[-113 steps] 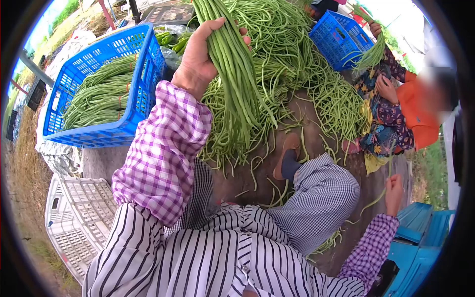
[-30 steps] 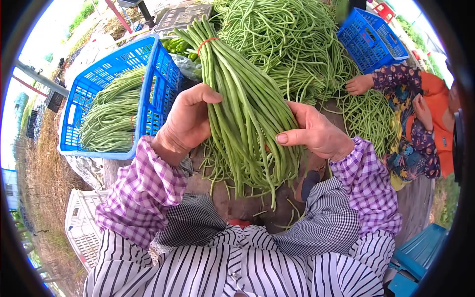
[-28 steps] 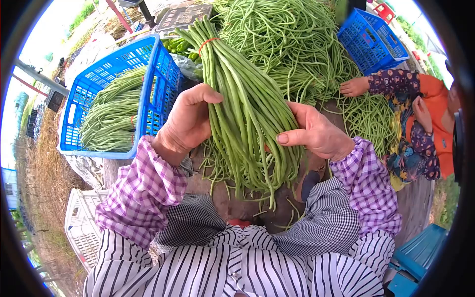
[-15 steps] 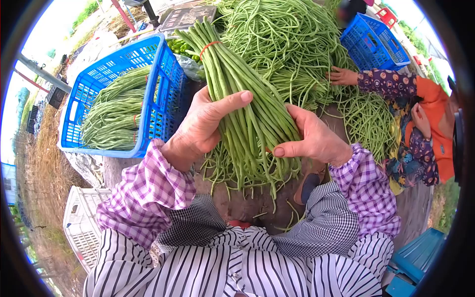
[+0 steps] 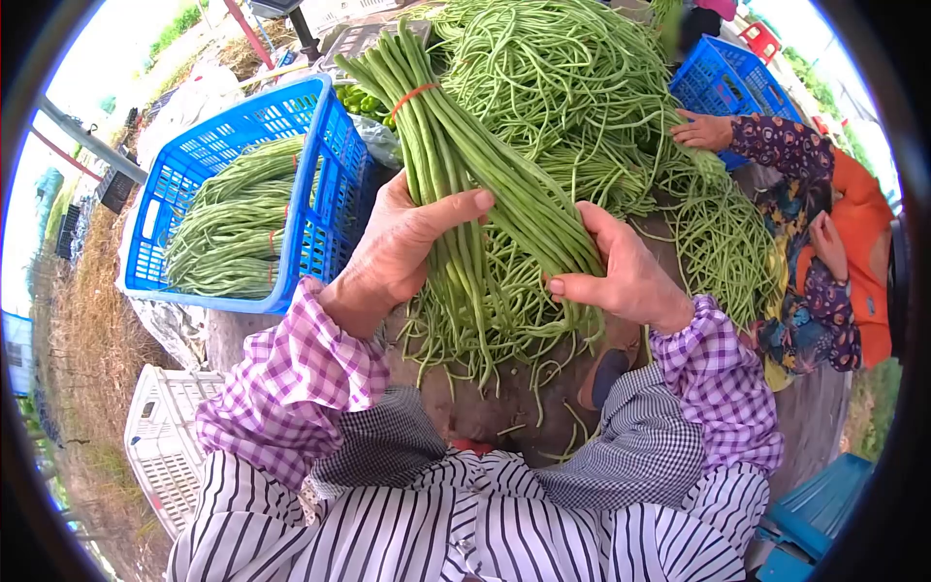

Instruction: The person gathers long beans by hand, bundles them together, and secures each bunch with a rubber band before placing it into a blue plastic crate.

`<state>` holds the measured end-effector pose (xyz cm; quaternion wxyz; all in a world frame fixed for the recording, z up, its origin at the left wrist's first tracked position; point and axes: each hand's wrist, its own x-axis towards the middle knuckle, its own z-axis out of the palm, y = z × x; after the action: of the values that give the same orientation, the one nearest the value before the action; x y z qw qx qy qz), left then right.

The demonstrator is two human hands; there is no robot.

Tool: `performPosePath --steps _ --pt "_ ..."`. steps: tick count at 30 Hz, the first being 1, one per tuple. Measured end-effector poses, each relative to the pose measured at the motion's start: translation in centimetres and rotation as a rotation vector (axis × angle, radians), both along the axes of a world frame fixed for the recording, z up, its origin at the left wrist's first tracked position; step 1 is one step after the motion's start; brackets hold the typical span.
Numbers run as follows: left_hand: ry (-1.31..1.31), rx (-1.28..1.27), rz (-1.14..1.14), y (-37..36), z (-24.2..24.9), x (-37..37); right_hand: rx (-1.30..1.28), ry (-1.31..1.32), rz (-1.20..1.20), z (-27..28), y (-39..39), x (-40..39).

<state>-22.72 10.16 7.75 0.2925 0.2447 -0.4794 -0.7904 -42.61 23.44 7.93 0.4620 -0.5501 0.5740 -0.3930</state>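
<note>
A bundle of long green beans (image 5: 495, 199) is held up in front of me, with a red rubber band (image 5: 415, 97) around its upper end. My left hand (image 5: 402, 238) is closed around the middle of the bundle, thumb across the front. My right hand (image 5: 626, 272) grips the lower right part of the beans between thumb and fingers. The bundle is split below the band: one part hangs down by my left hand, the other slants into my right hand. Behind it rises a large pile of loose long beans (image 5: 553, 78).
A blue crate (image 5: 330, 184) at the left holds banded bean bundles. A white crate (image 5: 165, 436) stands at lower left. To the right, another person's hand (image 5: 703, 131) touches the pile, near a second blue crate (image 5: 722, 73). Loose beans lie on the ground below.
My right hand has moved slightly right and down with its part of the beans, widening the split in the bundle. The other person's hand has shifted right and up.
</note>
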Motion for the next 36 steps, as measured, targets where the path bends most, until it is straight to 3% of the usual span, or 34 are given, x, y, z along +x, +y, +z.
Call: performPosePath --steps 3,9,14,16,21,24,27,30,36 --pt "0.021 0.034 0.011 0.0 0.3 0.0 -0.239 0.038 -0.049 -1.8 -0.4 -0.3" --pt "0.058 0.035 -0.034 0.4 0.2 -0.1 -0.228 0.063 -0.210 -0.9 0.3 0.5" --pt "0.129 -0.037 -0.023 1.8 1.1 -0.5 -0.784 0.838 -0.211 -0.4 -0.8 0.6" --pt "0.099 -0.049 -0.002 2.6 1.8 -0.8 -0.927 1.037 -0.244 -0.2 -0.9 0.7" --pt "0.060 -0.154 -0.028 3.5 1.2 -1.1 -1.051 1.159 -0.299 0.5 -0.7 1.2" --pt "-0.015 -0.168 -0.035 3.5 1.4 -0.9 -0.925 1.057 -0.195 1.4 -0.6 1.8" --pt "-0.067 -0.205 -0.021 2.9 1.1 -0.6 -0.527 0.359 -0.278 1.5 -0.3 3.8" --pt "-0.070 -0.271 -0.026 2.7 1.4 -0.5 -0.340 0.307 -0.176 3.0 -0.1 4.1" --pt "-0.006 -0.347 0.029 2.3 2.1 -0.2 -0.361 0.279 -0.275 3.5 -0.3 5.0"
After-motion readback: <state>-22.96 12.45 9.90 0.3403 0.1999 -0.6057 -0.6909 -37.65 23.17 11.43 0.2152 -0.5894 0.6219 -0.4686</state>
